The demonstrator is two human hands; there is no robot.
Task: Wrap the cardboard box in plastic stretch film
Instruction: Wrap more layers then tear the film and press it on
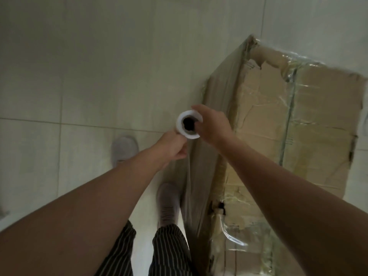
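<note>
While right hand (213, 126) grips roll (184, 119), box (318, 108) beside

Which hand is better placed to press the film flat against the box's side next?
Right, probably. The right hand holds the stretch film roll at its top end, right beside the cardboard box. The left hand grips the roll lower, on the side away from the box.

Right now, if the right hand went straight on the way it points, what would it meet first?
The roll, at its top end: the right hand seems to grip its rim, fingers over it. Beyond that only floor shows, though depth is unclear.
</note>
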